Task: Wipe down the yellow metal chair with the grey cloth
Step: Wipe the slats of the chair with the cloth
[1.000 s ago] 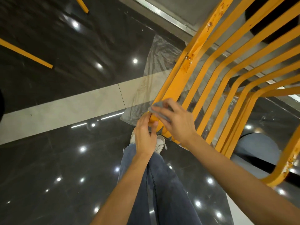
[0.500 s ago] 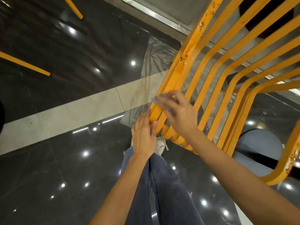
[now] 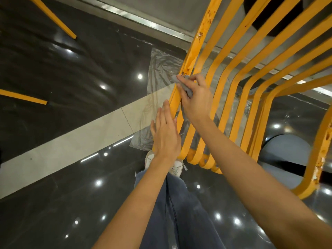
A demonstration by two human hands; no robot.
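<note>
Two hands are on the job here, both working the outermost slat of the yellow metal chair (image 3: pixel 231 83). That chair fills the upper right of the view, its slats running side by side and curling over at the near edge, right above the person's jeans (image 3: pixel 179 212) and white sneaker (image 3: pixel 177 167).

Right hand (image 3: pixel 196 97) has the grey cloth (image 3: pixel 187 90) pinched under the fingers and pressed onto the outer slat, just below a patch of rust and chipped paint (image 3: pixel 188 68). Only a bit of cloth pokes out past the fingertips; the rest is hidden under the hand. Left hand (image 3: pixel 166 133) is flat with fingers straight and together, holding nothing, laid against the outer side of the same slat a little nearer the body. Looks like it's just bracing the frame.

So I'd call this mid-wipe on the first slat, with most of the chair not done yet. Next move probably calls for running the cloth further along this slat through the rusty stretch, then shifting over to the neighbouring slats one at a time. I'd go easy over the flaking paint since the cloth could snag there.

Underneath there's a clear plastic sheet (image 3: pixel 161 72) on the glossy dark tile floor (image 3: pixel 53 203).
</note>
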